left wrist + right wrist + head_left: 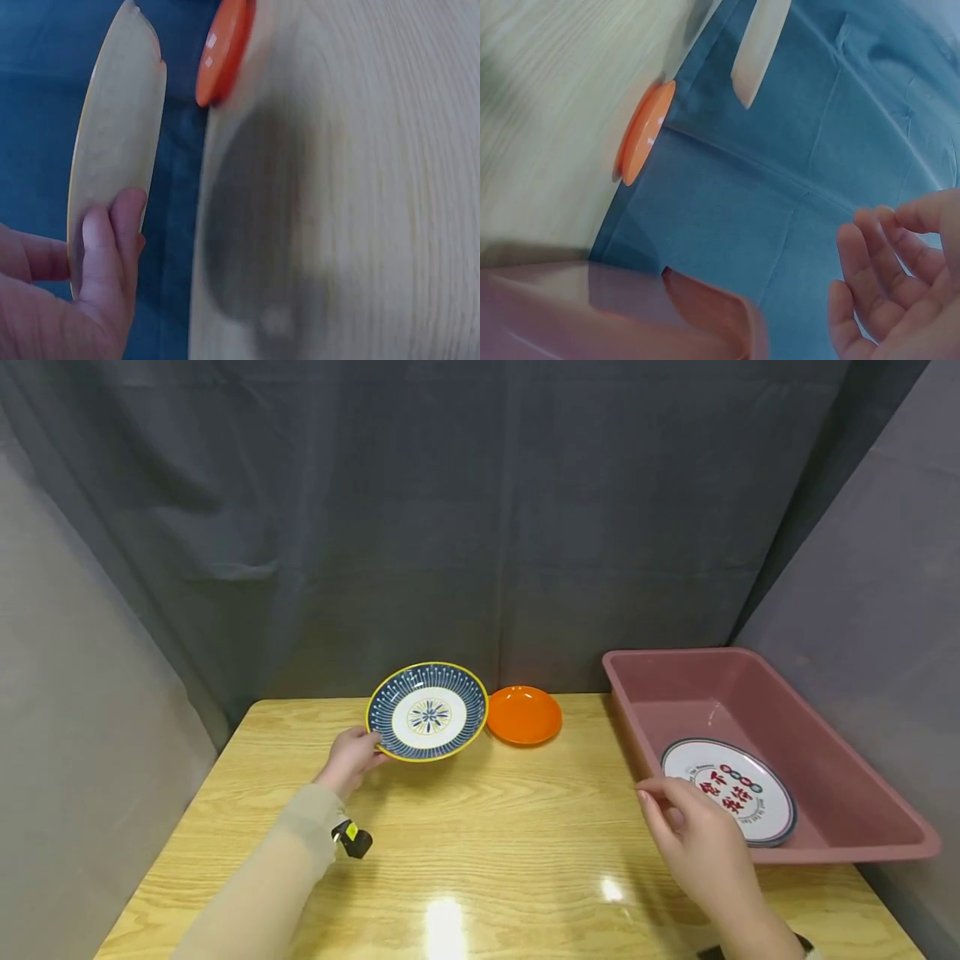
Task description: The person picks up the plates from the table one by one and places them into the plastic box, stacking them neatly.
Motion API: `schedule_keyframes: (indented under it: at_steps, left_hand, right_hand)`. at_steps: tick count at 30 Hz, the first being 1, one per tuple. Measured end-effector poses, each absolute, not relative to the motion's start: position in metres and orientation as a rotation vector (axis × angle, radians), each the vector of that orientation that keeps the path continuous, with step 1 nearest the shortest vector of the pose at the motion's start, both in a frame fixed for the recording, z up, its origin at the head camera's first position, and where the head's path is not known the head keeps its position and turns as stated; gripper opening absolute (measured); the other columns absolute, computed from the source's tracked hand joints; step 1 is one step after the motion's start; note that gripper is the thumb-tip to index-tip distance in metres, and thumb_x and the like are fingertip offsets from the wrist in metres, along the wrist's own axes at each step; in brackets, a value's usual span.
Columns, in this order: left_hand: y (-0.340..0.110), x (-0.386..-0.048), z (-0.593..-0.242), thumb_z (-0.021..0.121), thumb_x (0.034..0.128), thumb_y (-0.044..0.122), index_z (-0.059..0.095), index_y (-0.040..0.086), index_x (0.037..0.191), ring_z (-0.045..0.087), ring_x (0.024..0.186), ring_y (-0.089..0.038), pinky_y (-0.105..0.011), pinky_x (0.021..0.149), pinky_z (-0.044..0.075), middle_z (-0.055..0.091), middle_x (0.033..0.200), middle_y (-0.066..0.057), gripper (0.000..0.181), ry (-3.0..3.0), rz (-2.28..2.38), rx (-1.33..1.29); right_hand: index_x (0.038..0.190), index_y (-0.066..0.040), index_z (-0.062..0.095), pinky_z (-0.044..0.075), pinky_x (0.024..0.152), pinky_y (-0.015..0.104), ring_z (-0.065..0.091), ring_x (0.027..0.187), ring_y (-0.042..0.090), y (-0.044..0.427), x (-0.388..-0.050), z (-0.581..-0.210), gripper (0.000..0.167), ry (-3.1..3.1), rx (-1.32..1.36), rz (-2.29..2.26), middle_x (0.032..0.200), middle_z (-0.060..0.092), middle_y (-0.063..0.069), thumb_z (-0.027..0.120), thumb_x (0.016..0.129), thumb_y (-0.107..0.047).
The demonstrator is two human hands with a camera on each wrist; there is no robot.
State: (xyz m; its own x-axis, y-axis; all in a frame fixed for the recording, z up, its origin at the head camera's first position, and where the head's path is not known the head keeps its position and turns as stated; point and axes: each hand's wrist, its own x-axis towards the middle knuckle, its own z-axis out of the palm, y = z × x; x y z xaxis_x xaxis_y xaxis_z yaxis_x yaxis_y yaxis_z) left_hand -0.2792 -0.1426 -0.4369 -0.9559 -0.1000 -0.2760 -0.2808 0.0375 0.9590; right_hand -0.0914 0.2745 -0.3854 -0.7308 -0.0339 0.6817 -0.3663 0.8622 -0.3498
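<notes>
The blue-and-white patterned plate with a yellow rim (429, 714) is held up above the table by my left hand (351, 763), which pinches its lower left edge. In the left wrist view that hand (82, 292) has its fingers against the plate's pale underside (120, 135) and the thumb on the other side. My right hand (705, 847) is over the near left side of the pink tub (840, 760), its fingers loosely bent and holding nothing; the right wrist view shows this hand (900, 277) with a bare palm. A white plate with red characters (731, 789) lies inside the tub.
An orange plate (524, 716) rests near the table's back edge, right of the patterned plate. The wooden table (480, 827) extends in front of it. Dark cloth (405, 527) hangs behind, and grey cloth stands at both sides.
</notes>
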Motion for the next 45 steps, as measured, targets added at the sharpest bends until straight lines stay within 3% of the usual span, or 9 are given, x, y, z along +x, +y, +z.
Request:
schedule_keyframes:
  at_steps: [3,7,11,16,22,28,34,39,45]
  left_hand:
    - [-0.138,-0.273,-0.428,0.045,0.1026,0.005,0.049,-0.018,0.134,0.065,0.088,-0.015,-0.034,0.096,0.058,0.061,0.106,-0.013,0.039,2.184,2.026,-0.364]
    - [-0.131,-0.263,-0.417,0.049,0.1033,0.007,0.052,-0.016,0.134,0.064,0.085,-0.013,-0.028,0.089,0.059,0.063,0.103,-0.010,0.039,2.209,1.964,-0.317]
    - [-0.121,-0.252,-0.409,0.051,0.1033,0.007,0.054,-0.016,0.131,0.063,0.078,-0.010,-0.018,0.070,0.056,0.064,0.097,-0.007,0.036,2.195,1.954,-0.244]
    - [-0.110,-0.237,-0.402,0.051,0.1034,0.005,0.057,-0.015,0.128,0.065,0.077,-0.010,-0.020,0.071,0.058,0.065,0.098,-0.009,0.032,2.188,1.941,-0.162]
    - [-0.095,-0.218,-0.398,0.052,0.1036,0.005,0.058,-0.015,0.128,0.067,0.078,-0.013,-0.025,0.075,0.061,0.067,0.105,-0.015,0.032,2.177,1.909,-0.092]
    - [-0.083,-0.205,-0.399,0.054,0.1027,0.006,0.060,-0.013,0.127,0.068,0.076,-0.011,-0.029,0.076,0.062,0.071,0.101,-0.015,0.032,2.151,1.868,-0.025]
    - [-0.081,-0.194,-0.407,0.054,0.1023,0.006,0.061,-0.011,0.126,0.068,0.077,-0.013,-0.036,0.080,0.062,0.071,0.101,-0.015,0.030,2.153,1.813,0.005]
    - [-0.079,-0.186,-0.413,0.054,0.1020,0.007,0.062,-0.011,0.124,0.066,0.078,-0.013,-0.037,0.081,0.061,0.070,0.099,-0.013,0.030,2.155,1.787,0.039]
    - [-0.076,-0.178,-0.414,0.055,0.1020,0.009,0.060,-0.012,0.127,0.065,0.077,-0.013,-0.035,0.079,0.061,0.070,0.098,-0.012,0.033,2.139,1.775,0.071]
  right_hand:
    - [0.099,-0.014,0.074,0.053,0.070,0.020,0.066,0.078,0.008,0.273,-0.095,-0.381,0.015,-2.375,0.291,0.628,0.088,0.073,-0.004,0.077,0.087,-0.004]
    - [0.103,-0.015,0.074,0.057,0.071,0.026,0.066,0.081,0.006,0.271,-0.100,-0.374,0.016,-2.436,0.330,0.639,0.091,0.073,-0.006,0.077,0.089,-0.006]
    - [0.108,-0.013,0.073,0.057,0.072,0.027,0.066,0.083,0.006,0.269,-0.105,-0.369,0.018,-2.500,0.370,0.661,0.094,0.073,-0.008,0.076,0.091,-0.007]
    - [0.120,-0.010,0.070,0.058,0.073,0.029,0.066,0.084,0.008,0.265,-0.114,-0.362,0.023,-2.641,0.373,0.812,0.097,0.071,-0.005,0.071,0.098,-0.014]
    - [0.139,0.000,0.057,0.059,0.081,0.030,0.072,0.096,0.023,0.258,-0.122,-0.362,0.039,-2.735,0.373,1.118,0.116,0.072,0.011,0.062,0.104,-0.019]
    - [0.151,0.008,0.036,0.061,0.084,0.036,0.071,0.108,0.035,0.250,-0.128,-0.368,0.054,-2.769,0.329,1.471,0.133,0.062,0.028,0.052,0.109,-0.021]
    - [0.155,0.008,0.030,0.061,0.085,0.040,0.070,0.110,0.035,0.241,-0.135,-0.380,0.061,-2.829,0.213,1.582,0.138,0.058,0.032,0.054,0.108,-0.023]
    - [0.156,0.007,0.026,0.060,0.089,0.043,0.064,0.121,0.038,0.235,-0.140,-0.391,0.066,-2.855,0.112,1.662,0.143,0.052,0.033,0.056,0.108,-0.027]
    - [0.151,0.010,0.035,0.050,0.106,0.049,0.061,0.125,0.034,0.232,-0.144,-0.406,0.063,-2.846,0.029,1.674,0.138,0.059,0.027,0.055,0.107,-0.030]
